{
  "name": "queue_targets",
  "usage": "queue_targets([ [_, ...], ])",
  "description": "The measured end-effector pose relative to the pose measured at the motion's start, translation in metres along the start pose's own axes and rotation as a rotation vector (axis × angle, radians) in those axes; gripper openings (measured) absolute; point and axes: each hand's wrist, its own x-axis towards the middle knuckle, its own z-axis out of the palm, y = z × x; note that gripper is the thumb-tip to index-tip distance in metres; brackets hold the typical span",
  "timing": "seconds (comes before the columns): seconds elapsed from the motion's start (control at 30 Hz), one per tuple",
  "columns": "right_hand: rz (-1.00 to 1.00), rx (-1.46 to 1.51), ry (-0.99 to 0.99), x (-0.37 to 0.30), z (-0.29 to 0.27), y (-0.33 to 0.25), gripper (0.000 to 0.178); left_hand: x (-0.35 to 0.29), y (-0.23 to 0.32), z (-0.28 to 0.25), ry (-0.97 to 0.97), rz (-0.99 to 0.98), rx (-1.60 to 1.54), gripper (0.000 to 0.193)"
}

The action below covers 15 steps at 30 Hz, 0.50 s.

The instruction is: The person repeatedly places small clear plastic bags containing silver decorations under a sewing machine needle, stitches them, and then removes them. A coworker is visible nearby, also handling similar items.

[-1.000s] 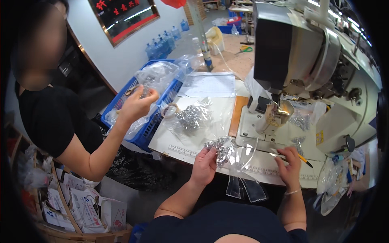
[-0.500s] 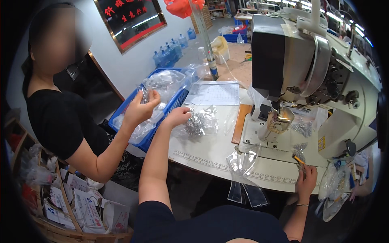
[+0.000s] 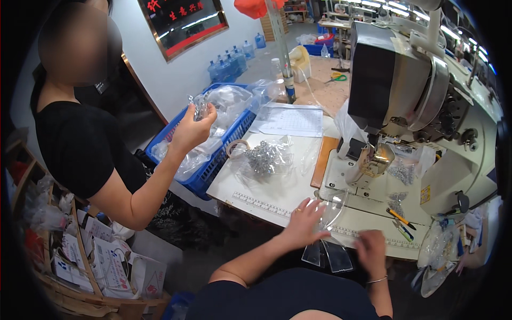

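Note:
My left hand [image 3: 305, 223] lies over clear plastic strips [image 3: 337, 205] at the table's front edge, its fingers spread. Other ends of the strips, dark-edged flat pieces [image 3: 337, 257], hang below the edge. My right hand [image 3: 372, 249] is beside them on the right, smeared by motion; whether it holds anything cannot be made out. Farther right lie a yellow-orange pen-like tool [image 3: 401, 217] and a slim green-and-dark pen [image 3: 403, 230]. A clear bag of small silvery metal parts [image 3: 262, 158] rests on the table at left, by a tape roll [image 3: 237, 149].
The sewing machine [image 3: 392, 80] stands at right, with small bags of metal parts [image 3: 401, 173] beside its needle area. A person at left [image 3: 80, 149] holds a small clear bag [image 3: 200, 109] over a blue basket [image 3: 205, 173]. A ruler strip [image 3: 261, 204] runs along the front edge.
My left hand has left the bag of metal parts and come right, onto the clear strips. My right hand has moved left, away from the yellow-orange tool, which now lies on the table.

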Motion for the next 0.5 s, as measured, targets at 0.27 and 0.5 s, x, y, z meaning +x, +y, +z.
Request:
queue_targets([
  [0.27,-0.14,-0.094,-0.018,0.002,0.032,-0.035,0.019,-0.016,0.0,0.013,0.065,0.071,-0.006,0.055],
  [0.5,-0.145,-0.104,-0.037,0.001,0.032,-0.044,0.037,-0.019,-0.001,0.017,0.119,0.047,-0.087,0.048],
])
